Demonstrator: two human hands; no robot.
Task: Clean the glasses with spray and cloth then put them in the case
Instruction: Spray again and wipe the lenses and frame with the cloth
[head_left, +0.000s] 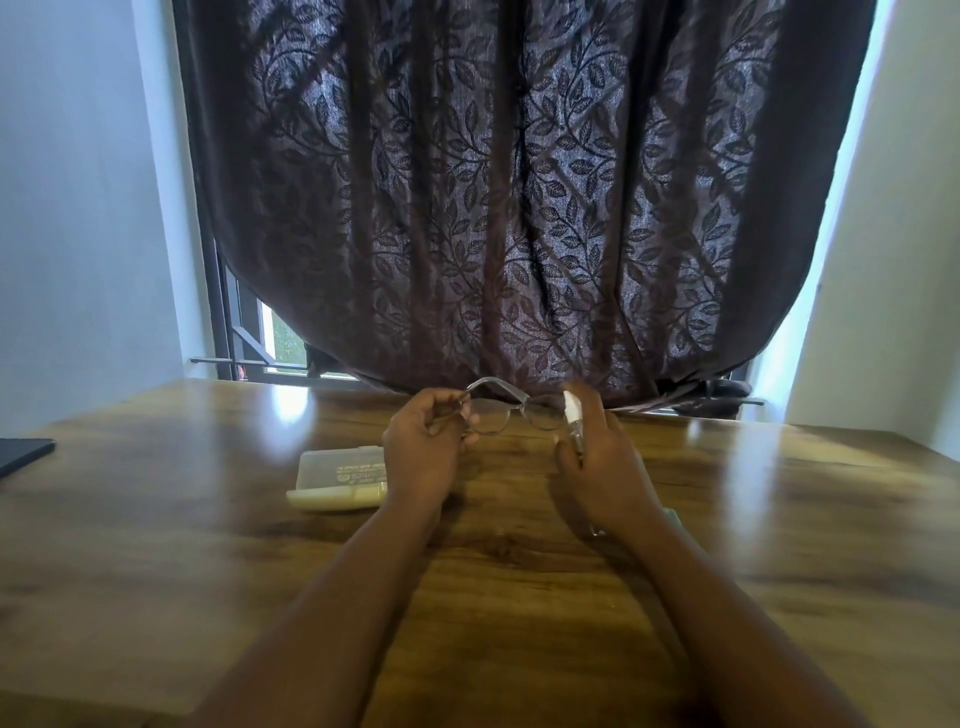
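Above the wooden table (208, 545), my left hand (423, 447) grips a pair of thin-framed glasses (511, 410) by their left end. The glasses are held level, lenses towards me, one temple arching up behind. My right hand (597, 457) is wrapped around a small spray bottle (573, 421) with a white top, held upright right beside the glasses' right lens. A pale translucent glasses case (340, 480) lies shut on the table, left of my left wrist. A bit of pale green cloth (672, 514) peeks out from under my right forearm.
A dark leaf-patterned curtain (493, 208) hangs just behind the table's far edge. A dark flat object (23, 452) sits at the table's left edge. White walls stand on both sides.
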